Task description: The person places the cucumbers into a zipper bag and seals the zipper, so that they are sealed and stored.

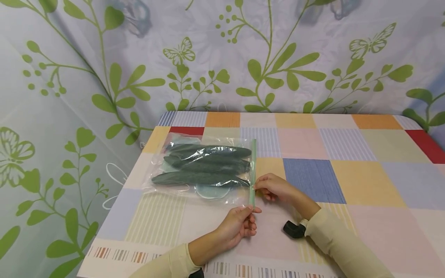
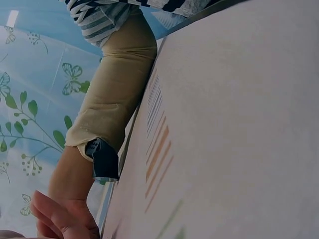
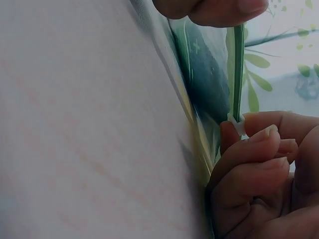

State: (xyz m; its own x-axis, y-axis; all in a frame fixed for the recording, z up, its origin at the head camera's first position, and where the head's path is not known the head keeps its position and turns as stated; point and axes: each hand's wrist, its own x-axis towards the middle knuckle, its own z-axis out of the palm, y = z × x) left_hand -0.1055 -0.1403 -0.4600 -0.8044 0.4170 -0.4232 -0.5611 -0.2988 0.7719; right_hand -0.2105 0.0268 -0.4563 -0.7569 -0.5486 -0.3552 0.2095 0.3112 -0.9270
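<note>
A clear zip bag (image 1: pixel 240 199) lies flat on the table, its green closure strip (image 1: pixel 253 162) on the right side. Several long dark green things that look like cucumbers (image 1: pixel 201 179) are inside it. My left hand (image 1: pixel 234 227) pinches the near end of the strip between thumb and index finger. Just beyond it, my right hand (image 1: pixel 274 187) grips the strip by a small white slider (image 3: pixel 237 123). In the right wrist view, left fingers (image 3: pixel 214 11) show at the top and the right hand (image 3: pixel 269 179) at the lower right.
A patchwork-patterned cloth (image 1: pixel 313 179) covers the table. Behind and to the left hangs a curtain with green leaves (image 1: pixel 194 77). White cord loops (image 1: pixel 116 173) hang off the left table edge. A black device (image 1: pixel 294 229) sits at the right wrist.
</note>
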